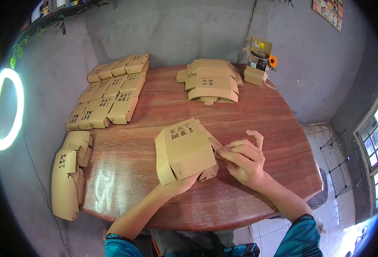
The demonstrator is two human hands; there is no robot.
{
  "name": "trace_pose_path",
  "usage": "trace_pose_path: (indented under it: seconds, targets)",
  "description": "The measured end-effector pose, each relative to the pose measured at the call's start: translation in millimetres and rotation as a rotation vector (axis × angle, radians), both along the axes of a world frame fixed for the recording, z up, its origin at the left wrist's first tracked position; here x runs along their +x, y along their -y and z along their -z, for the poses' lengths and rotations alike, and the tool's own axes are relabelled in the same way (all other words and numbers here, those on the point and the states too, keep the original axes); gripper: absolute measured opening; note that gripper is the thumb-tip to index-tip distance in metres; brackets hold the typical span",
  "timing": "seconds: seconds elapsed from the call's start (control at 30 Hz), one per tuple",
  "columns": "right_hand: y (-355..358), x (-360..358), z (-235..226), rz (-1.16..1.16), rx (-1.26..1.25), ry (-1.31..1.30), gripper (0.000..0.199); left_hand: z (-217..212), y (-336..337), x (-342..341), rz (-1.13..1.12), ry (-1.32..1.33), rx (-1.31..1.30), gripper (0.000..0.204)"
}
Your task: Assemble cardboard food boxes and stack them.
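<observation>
The fingers of the left hand (183, 185) are hidden beneath the brown carton (187, 147), whose underside is turned out of sight. The fingertips of the right hand (244, 162) are partly overlapped by one another, and whether a flap is pinched or merely touched can hardly be told. The teal sleeves (302, 237) are cut off by the lower edge. At the back, a dark cylinder's (259, 55) lower part is covered by its open box (255, 76). A grey seat (319, 192) is mostly hidden by the tabletop (167, 124). The poster (330, 13) is cut off at the top.
</observation>
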State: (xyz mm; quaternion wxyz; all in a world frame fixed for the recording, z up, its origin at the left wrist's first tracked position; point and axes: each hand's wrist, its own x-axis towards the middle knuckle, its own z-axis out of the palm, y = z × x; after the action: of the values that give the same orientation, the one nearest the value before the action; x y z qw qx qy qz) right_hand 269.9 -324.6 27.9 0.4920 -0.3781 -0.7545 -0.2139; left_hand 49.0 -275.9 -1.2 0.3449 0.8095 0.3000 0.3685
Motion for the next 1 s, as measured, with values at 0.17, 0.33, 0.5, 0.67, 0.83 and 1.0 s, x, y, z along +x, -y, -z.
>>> trace_pose_path:
  seconds: [0.17,0.33,0.5,0.67,0.83,1.0]
  targets:
    - [1.6,-0.9,4.8,-0.019,-0.027,0.006,0.027,-4.4,2.7,-2.3,-0.006,-0.084,0.032,0.032]
    - [5.7,-4.2,-1.3,-0.032,-0.175,0.038,0.036,17.8,-7.4,-9.4,-0.011,-0.025,0.027,0.039]
    - [10.0,-5.0,-14.0,-0.11,-0.314,0.118,0.056,12.2,-33.3,-22.6,0.664,0.757,-0.829,0.044]
    - [10.4,-4.0,-7.5,-0.215,-0.301,0.043,0.061,35.9,-30.1,-31.7,0.28,0.594,-0.722,0.044]
    - [0.9,4.1,0.4,-0.026,-0.432,-0.032,0.057,26.3,-10.9,-14.9,-0.044,0.202,-0.016,0.036]
    - [7.3,-10.3,-10.4,0.085,-0.33,-0.08,0.054,20.2,-14.9,-18.8,0.021,0.214,-0.133,0.036]
